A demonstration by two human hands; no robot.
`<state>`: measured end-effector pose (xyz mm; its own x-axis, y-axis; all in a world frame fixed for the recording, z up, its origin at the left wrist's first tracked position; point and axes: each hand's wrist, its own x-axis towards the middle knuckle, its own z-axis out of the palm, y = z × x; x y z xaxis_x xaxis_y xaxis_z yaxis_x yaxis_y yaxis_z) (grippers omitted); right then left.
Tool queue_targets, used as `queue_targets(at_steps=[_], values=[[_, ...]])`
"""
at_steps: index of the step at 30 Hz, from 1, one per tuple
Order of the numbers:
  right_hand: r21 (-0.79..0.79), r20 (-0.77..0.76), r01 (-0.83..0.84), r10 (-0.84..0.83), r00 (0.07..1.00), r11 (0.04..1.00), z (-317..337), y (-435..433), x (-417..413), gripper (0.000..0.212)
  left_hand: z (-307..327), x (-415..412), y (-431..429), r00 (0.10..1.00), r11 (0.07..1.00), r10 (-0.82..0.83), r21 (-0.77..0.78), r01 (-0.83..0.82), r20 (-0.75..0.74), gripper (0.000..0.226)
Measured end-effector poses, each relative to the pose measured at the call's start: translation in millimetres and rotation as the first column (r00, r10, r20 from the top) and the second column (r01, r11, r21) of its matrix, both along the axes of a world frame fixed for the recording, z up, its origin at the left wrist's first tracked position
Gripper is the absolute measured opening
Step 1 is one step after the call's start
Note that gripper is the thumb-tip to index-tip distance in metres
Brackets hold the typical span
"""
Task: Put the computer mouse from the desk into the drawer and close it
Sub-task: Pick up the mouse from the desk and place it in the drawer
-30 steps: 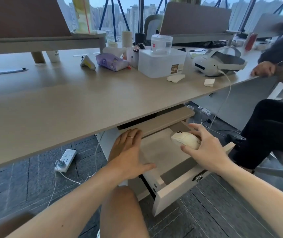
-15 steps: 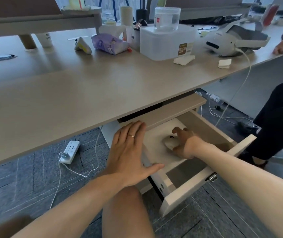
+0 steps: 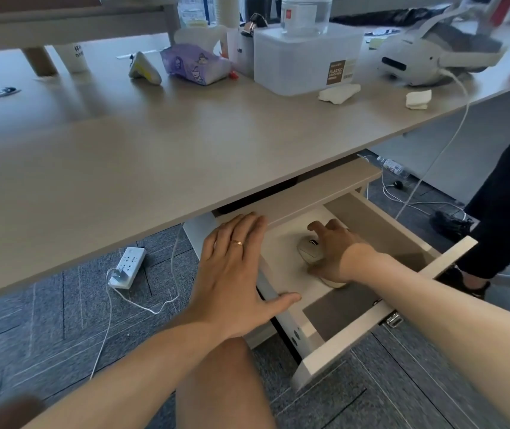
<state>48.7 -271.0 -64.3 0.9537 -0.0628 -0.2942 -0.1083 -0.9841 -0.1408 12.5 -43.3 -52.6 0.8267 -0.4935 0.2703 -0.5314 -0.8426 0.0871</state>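
A white computer mouse [image 3: 308,249] lies on the floor of the open drawer [image 3: 368,331] under the desk [image 3: 161,156]. My right hand [image 3: 337,252] is inside the drawer, cupped over the mouse's right side, fingers still curled around it. My left hand [image 3: 235,274] rests flat, fingers apart, on the drawer's left wall and the cabinet top, holding nothing. The drawer is pulled well out toward me, its white front panel at the lower right.
On the desk stand a plastic storage box [image 3: 306,57], a purple tissue pack [image 3: 192,65], a white VR headset [image 3: 424,57] with a cable, and crumpled tissues [image 3: 339,94]. A power strip [image 3: 128,266] lies on the carpet. Another person's legs [image 3: 507,205] are at the right.
My right hand carried the mouse down from above the drawer's edge and set it on the drawer floor. The left hand stayed on the drawer's left wall. The camera tilted down.
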Motion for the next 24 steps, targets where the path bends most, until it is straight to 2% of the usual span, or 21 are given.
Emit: queue_targets(at_steps=[5,16,18,20,24], values=[[-0.035,-0.092,-0.119,0.116,0.989,0.992,2.0,-8.1,-8.5,0.083,1.9,-1.1,-0.7,1.0,1.0,-0.002,0.001,0.002,0.006,0.118],[-0.005,-0.071,-0.088,0.087,0.994,0.996,7.5,-12.1,-13.4,0.083,4.9,-1.4,-1.0,1.0,1.0,-0.002,0.022,0.003,-0.007,0.119],[0.034,0.009,-0.077,0.077,0.997,0.996,19.3,-15.4,-22.7,0.081,6.4,-1.3,-1.2,1.0,0.999,0.001,0.036,-0.001,-0.004,0.12],[0.066,0.163,-0.082,0.071,0.984,0.994,33.6,-20.0,-39.8,0.074,7.6,-1.4,-1.4,1.0,0.999,0.0,0.048,0.0,-0.001,0.12],[0.168,0.513,-0.152,0.045,0.857,0.974,43.6,-23.4,-91.2,0.072,10.3,0.3,-0.8,1.0,0.998,-0.008,0.067,0.009,-0.012,0.121]])
